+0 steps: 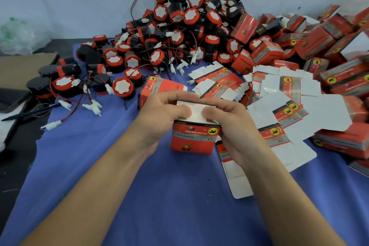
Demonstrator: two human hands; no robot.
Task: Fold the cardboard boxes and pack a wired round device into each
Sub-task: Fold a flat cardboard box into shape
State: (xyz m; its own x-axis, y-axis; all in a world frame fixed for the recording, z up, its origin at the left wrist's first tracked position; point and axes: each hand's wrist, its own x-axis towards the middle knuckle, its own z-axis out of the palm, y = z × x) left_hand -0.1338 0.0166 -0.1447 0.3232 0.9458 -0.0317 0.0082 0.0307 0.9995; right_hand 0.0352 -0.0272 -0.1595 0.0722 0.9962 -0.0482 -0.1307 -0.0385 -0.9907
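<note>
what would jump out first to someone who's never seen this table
The big heap of black-and-red round devices with tangled wires fills the far middle of the blue cloth. Right in front, the left hand and right hand grip a red box, thumbs pressing its white top flap. To the right lie flat cartons and, beyond them, a pile of folded boxes.

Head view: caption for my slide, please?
Left hand and right hand press a red box shut beside piled round devices.
</note>
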